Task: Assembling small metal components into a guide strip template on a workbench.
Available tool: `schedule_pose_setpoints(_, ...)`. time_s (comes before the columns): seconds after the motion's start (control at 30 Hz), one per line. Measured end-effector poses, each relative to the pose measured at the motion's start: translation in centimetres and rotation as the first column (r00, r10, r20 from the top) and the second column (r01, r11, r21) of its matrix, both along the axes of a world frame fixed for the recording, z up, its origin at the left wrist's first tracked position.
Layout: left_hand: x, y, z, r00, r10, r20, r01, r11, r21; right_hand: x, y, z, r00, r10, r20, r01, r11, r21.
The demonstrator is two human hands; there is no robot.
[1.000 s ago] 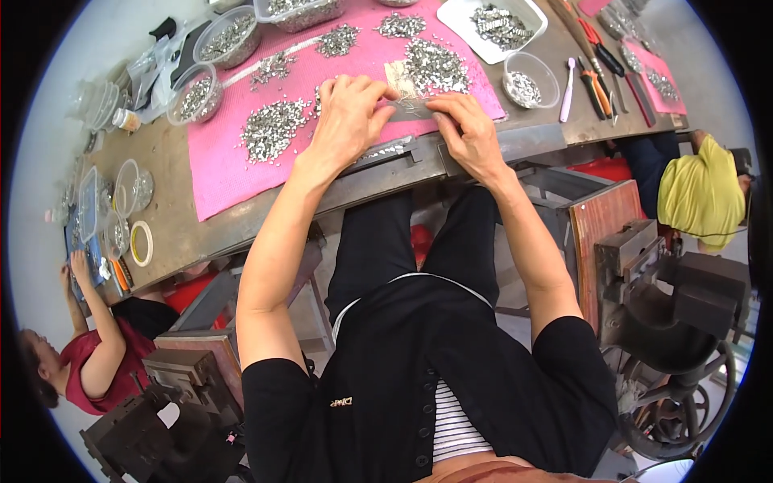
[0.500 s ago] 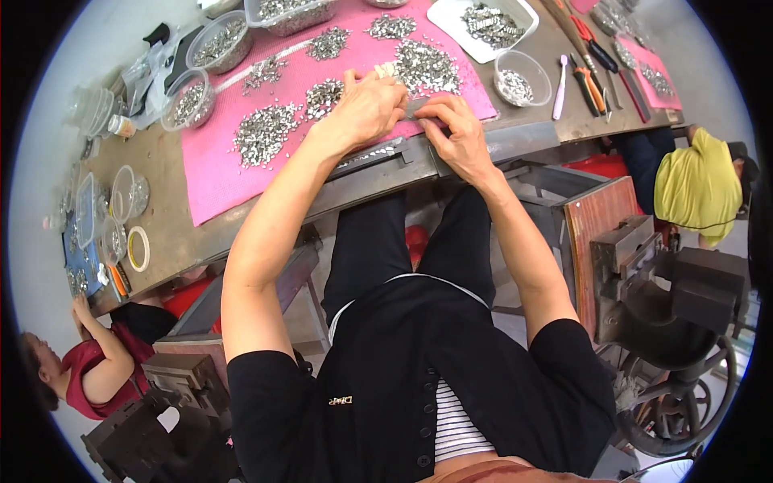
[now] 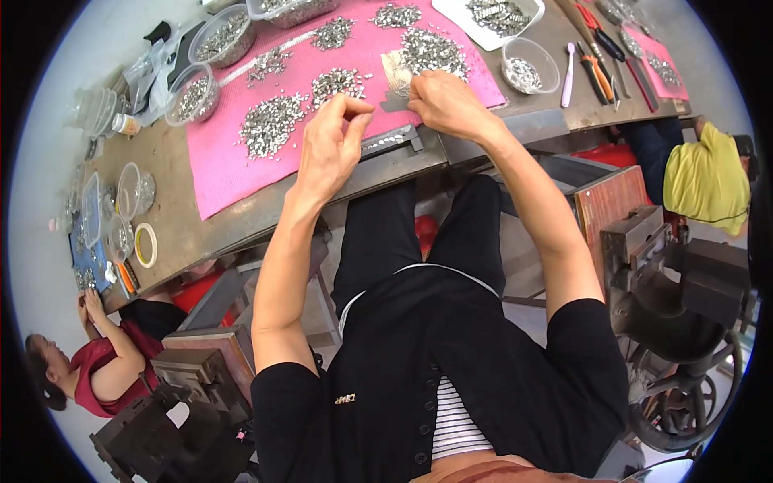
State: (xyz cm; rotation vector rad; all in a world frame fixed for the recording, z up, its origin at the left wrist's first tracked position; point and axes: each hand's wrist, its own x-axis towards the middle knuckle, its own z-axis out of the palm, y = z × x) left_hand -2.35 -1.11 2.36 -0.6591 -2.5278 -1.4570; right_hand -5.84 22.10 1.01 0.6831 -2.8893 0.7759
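My left hand (image 3: 328, 149) hovers over the near edge of the pink mat (image 3: 217, 181), thumb and fingertips pinched together; anything between them is too small to make out. Beside it, along the bench edge, lies a dark metal bar fixture (image 3: 390, 145) with a row of small silver pieces in it. My right hand (image 3: 451, 105) is closed, its fingertips down at the near side of a pile of small metal pieces (image 3: 433, 52); what they grip is hidden. Between the hands is a flat grey plate (image 3: 394, 103), with a tan patch (image 3: 395, 68) beyond.
More metal piles (image 3: 272, 127) dot the mat. Clear tubs of pieces (image 3: 193, 95) stand left, a round tub (image 3: 527, 68) and white tray (image 3: 475, 28) right. A toothbrush (image 3: 568, 76) and pliers (image 3: 594, 80) lie further right. Co-workers sit at left (image 3: 109, 374) and right (image 3: 704, 181).
My hands have moved apart. The left has drawn back toward me and turned, fingertips pinched; the right has reached to the pile's near side. The grey plate now lies uncovered between them.
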Motion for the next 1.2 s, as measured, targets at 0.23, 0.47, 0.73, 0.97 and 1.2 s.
schedule_pose_setpoints(0.23,2.2,0.2,-1.7,1.0,-0.008,0.027,0.007,0.998,0.068,1.5,0.3,0.6,0.997,-0.068,0.033,0.074,0.971,-0.227)
schedule_pose_setpoints(0.47,2.3,0.6,-1.9,0.995,-0.011,-0.102,0.006,0.999,-0.048,5.7,-1.0,-0.1,0.968,-0.122,0.22,0.24,0.713,-0.658)
schedule_pose_setpoints(0.73,2.4,0.6,-2.0,0.984,-0.022,-0.178,0.004,0.995,-0.098,7.1,-2.4,-1.9,0.992,-0.123,-0.014,0.082,0.736,-0.672)
schedule_pose_setpoints(0.97,2.3,0.4,-2.0,0.989,-0.037,-0.142,0.025,0.996,-0.081,7.5,-2.9,-2.3,0.993,-0.114,0.037,0.109,0.733,-0.671)
schedule_pose_setpoints(1.2,2.5,0.9,-2.4,0.952,-0.03,-0.304,-0.014,0.99,-0.142,7.6,-3.2,-2.2,0.992,-0.129,-0.014,0.09,0.756,-0.649)
